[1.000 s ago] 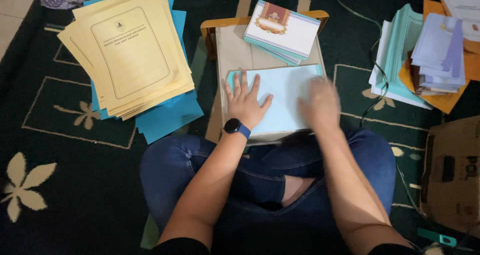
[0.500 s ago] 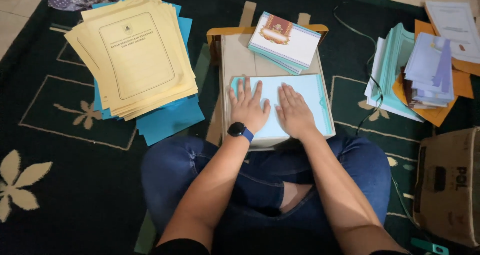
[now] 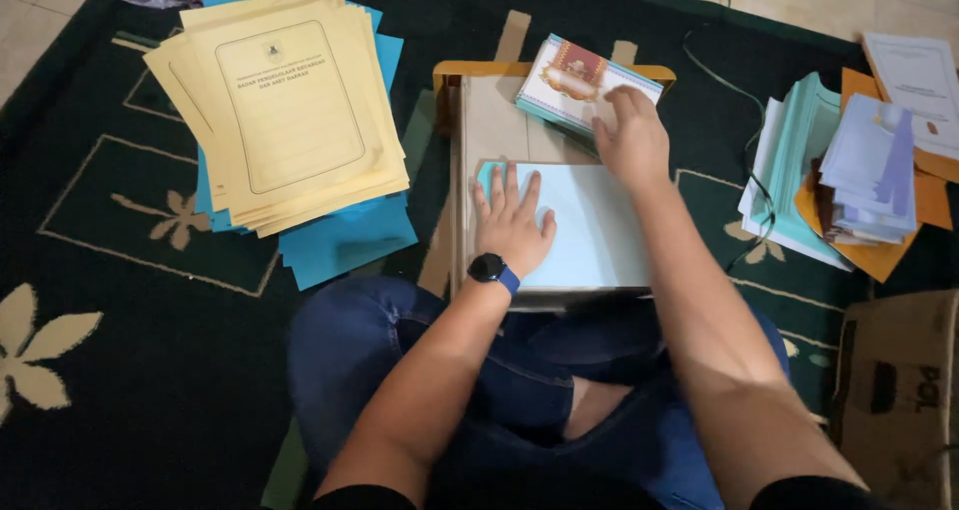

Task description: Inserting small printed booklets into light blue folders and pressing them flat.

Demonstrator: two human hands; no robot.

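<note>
The right hand (image 3: 631, 140) rests with loose fingers on the small stack of cards (image 3: 584, 82) at the bench's far edge, while the left hand (image 3: 512, 222) lies flat, fingers spread, on the pale blue sheet (image 3: 599, 232) nearer the person.

- Small wooden lap table (image 3: 489, 120): bare strip along its left side and upper left corner; open to a hand from the left.
- Left hand (image 3: 511, 225) lies flat on the pale blue sheet (image 3: 599, 235), covering that sheet's left part; its right half is bare.
- Right hand (image 3: 631, 140) rests against the stack of patterned booklets (image 3: 584, 80), which fills the table's far right corner.
- Left of table: narrow strip of dark green patterned carpet (image 3: 120, 370), then the pile of yellow folders on blue sheets (image 3: 285, 120).
- Right: stacked mixed papers (image 3: 849, 170) and brown cardboard box (image 3: 899, 390) crowd the floor; thin carpet gap between.
- Near edge: crossed legs in blue jeans (image 3: 370, 350) close it off.
</note>
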